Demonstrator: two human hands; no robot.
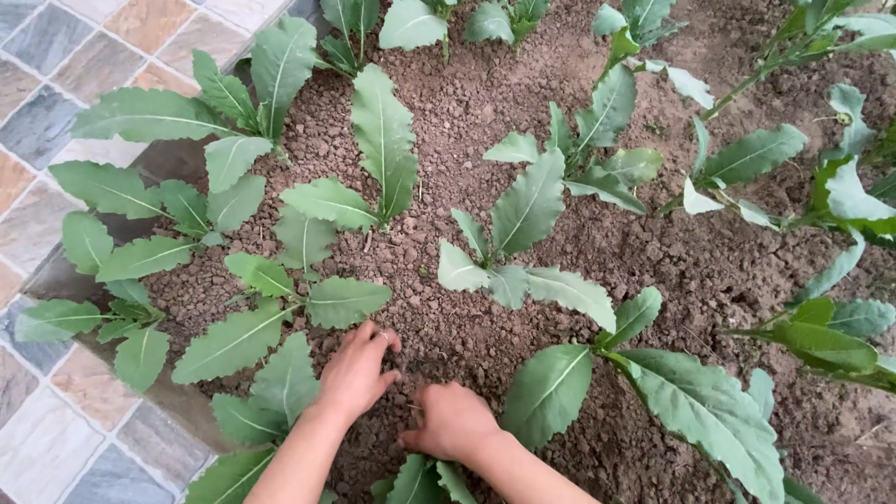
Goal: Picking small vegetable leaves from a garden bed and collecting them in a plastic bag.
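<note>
The brown, crumbly soil (448,308) of the garden bed fills most of the frame, from the top down to the lower edge. At the left side, a floor of coloured stone tiles (56,56) runs from the upper left to the lower left corner. Young green plants (509,233) with long, pale-veined leaves stand in loose rows over the whole bed; one is in the centre, others are at the left near the tiles and at the right edge. A big leaf (546,392) lies just right of my hands, in the lower middle.

My left hand (357,371) rests on the soil in the lower centre, fingers bent down and touching the earth. My right hand (453,422) is just beside it, a little lower, curled loosely with fingertips at the soil. The two hands are near but apart. I cannot tell if either one pinches something small.
</note>
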